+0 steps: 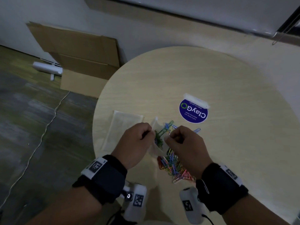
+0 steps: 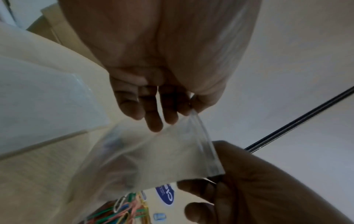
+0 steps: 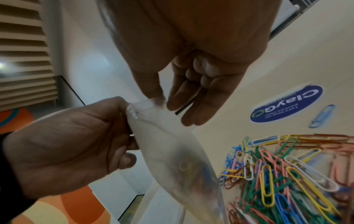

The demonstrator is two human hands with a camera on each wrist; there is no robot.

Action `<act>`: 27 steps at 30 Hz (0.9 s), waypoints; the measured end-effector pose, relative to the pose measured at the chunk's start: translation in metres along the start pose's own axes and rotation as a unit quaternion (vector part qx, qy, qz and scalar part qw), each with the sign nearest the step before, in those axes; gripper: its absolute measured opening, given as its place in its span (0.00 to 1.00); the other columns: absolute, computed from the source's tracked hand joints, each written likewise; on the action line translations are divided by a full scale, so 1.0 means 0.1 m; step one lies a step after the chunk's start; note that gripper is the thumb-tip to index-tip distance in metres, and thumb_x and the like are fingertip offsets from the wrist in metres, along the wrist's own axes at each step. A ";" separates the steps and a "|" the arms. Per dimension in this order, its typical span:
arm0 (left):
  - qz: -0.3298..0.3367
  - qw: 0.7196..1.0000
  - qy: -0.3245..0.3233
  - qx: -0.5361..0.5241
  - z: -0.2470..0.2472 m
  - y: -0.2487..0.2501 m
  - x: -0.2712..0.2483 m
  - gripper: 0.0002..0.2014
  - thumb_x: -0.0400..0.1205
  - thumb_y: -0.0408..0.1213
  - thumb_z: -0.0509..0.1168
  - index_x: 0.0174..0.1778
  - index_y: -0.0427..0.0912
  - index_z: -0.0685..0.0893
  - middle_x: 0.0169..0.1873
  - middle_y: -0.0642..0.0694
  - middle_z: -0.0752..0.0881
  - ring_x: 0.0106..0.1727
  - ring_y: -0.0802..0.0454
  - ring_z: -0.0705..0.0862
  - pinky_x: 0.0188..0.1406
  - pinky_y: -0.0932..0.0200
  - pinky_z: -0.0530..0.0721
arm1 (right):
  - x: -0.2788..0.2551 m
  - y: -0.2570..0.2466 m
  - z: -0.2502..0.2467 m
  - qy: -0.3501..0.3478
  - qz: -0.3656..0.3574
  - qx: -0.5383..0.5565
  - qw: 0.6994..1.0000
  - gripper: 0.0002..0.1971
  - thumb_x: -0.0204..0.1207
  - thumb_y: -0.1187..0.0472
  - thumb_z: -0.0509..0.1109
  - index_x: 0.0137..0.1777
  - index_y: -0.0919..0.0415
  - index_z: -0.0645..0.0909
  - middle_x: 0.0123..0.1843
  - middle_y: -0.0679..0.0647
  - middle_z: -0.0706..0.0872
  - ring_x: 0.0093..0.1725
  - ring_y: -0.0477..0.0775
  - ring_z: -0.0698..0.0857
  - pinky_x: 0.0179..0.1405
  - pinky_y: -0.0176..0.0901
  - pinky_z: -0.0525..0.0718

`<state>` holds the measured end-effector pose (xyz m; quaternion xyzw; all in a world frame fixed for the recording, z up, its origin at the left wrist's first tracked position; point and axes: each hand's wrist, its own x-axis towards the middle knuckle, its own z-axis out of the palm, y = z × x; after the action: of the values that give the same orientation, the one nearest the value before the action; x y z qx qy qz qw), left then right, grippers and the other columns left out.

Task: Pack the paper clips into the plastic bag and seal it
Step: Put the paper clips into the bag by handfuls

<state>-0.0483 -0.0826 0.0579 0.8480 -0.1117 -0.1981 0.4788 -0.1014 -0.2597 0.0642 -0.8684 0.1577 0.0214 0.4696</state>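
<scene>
A small clear zip bag (image 1: 158, 147) hangs between both hands above the round table (image 1: 227, 88), with a few green and blue clips showing inside it. My left hand (image 1: 146, 133) pinches one top corner of the bag (image 2: 162, 151) between thumb and finger. At the other end of the zip strip, my right hand (image 1: 172, 136) pinches the corner of the bag (image 3: 172, 151). The bag's mouth runs between the two pinches. A pile of coloured paper clips (image 1: 174, 164) lies on the table just under and behind the bag; the same paper clips (image 3: 287, 174) fill the right wrist view's lower right.
A flat stack of clear bags (image 1: 123, 127) lies left of my hands near the table's left edge. A round blue sticker (image 1: 193, 112) sits beyond the clips, and a stray blue clip (image 1: 197, 130) lies beside it. Cardboard boxes (image 1: 84, 62) and a cable are on the floor.
</scene>
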 end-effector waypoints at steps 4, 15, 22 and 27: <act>-0.024 0.999 -0.036 -0.001 0.00 -0.04 -0.02 0.15 0.89 0.43 0.60 0.37 0.41 0.75 0.34 0.44 0.75 0.33 0.43 0.74 0.37 0.43 0.78 | 0.14 0.06 -0.01 -0.066 0.080 0.149 0.983 0.13 0.77 0.40 0.63 0.59 0.37 0.78 0.60 0.44 0.84 0.57 0.46 0.84 0.58 0.58 0.83; -0.053 0.996 -0.015 -0.065 0.10 0.01 0.01 0.15 0.89 0.44 0.60 0.43 0.39 0.81 0.39 0.39 0.84 0.44 0.39 0.85 0.39 0.45 0.88 | 0.16 -0.06 -0.17 -0.053 0.028 0.053 0.997 0.02 0.74 0.58 0.75 0.45 0.52 0.86 0.39 0.48 0.90 0.34 0.40 0.85 0.40 0.39 0.85; -0.048 0.998 -0.008 -0.046 0.06 0.06 -0.02 0.17 0.90 0.44 0.58 0.41 0.37 0.80 0.38 0.37 0.85 0.34 0.43 0.82 0.38 0.40 0.86 | 0.05 -0.19 -0.14 0.045 -0.069 -0.024 0.996 0.08 0.76 0.51 0.73 0.54 0.48 0.87 0.44 0.38 0.89 0.46 0.35 0.85 0.42 0.20 0.76; -0.010 1.000 0.024 0.004 -0.04 0.12 -0.11 0.17 0.89 0.43 0.60 0.37 0.38 0.78 0.33 0.37 0.81 0.32 0.43 0.79 0.37 0.42 0.79 | 0.07 -0.11 0.04 -0.032 -0.018 -0.067 0.997 0.06 0.72 0.47 0.74 0.45 0.46 0.84 0.46 0.43 0.87 0.45 0.45 0.86 0.45 0.42 0.82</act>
<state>-0.0565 -0.0817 0.0720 0.8555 -0.0925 -0.1817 0.4760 -0.0909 -0.2528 0.0695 -0.8996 0.1249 0.0512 0.4153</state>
